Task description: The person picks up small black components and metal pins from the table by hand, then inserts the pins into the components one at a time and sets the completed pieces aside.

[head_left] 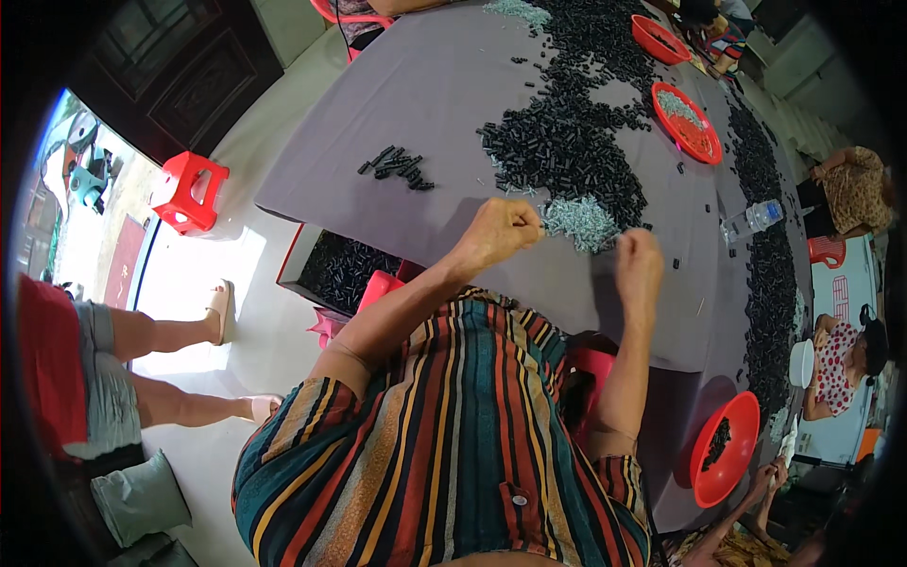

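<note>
My left hand (503, 229) is closed in a pinch at the left edge of a small heap of silver metal pin-like pieces (579, 221). What its fingers hold is too small to make out. On the heap's right side my right hand (640, 262) hovers over the table, fingers curled together; anything in them is hidden. Just beyond both hands spreads a large pile of short black cylinders (557, 156). A smaller group of black cylinders (397, 166) lies apart, to the left of my left hand.
A grey cloth covers the table (378, 104). Red plastic dishes (699, 146) and a red bowl (742, 463) stand right; a clear bottle (751, 223) lies near. Left below the edge is a box (295, 265) of black pieces. A red stool (189, 194) and several people are around.
</note>
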The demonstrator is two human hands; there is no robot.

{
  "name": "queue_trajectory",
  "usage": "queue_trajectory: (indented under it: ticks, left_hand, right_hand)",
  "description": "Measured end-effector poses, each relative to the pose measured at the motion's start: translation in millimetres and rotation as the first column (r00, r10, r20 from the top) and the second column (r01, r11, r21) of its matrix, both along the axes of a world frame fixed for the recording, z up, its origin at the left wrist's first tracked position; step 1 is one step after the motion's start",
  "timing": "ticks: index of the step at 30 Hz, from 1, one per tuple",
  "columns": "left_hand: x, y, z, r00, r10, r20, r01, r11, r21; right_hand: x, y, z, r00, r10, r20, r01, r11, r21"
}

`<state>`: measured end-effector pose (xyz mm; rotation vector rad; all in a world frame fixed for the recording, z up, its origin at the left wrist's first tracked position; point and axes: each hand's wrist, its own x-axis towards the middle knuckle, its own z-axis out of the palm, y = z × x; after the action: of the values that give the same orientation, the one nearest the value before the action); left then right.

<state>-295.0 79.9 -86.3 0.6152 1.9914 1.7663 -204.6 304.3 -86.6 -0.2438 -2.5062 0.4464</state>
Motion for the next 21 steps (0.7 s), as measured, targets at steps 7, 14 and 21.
queue_trajectory:
  ticks: [7, 14, 21]
  left_hand:
    - [-35, -28, 15, 0.801, 0.359, -0.479, -0.465, 0.877, -0.121]
    - [-97, -91, -27, 0.457, 0.315, -0.832, -0.836, 0.471, -0.281]
    - [-84, -76, -18, 0.263, 0.240, -0.935, -0.866, 0.486, -0.119]
  right_hand:
    - [14, 68, -37, 0.946, -0.317, 0.066, 0.308, 0.944, 0.117]
    - [11, 63, -37, 0.951, -0.300, 0.076, 0.291, 0.950, 0.116]
    - [4, 44, -24, 0.959, -0.277, -0.060, 0.272, 0.959, -0.080]
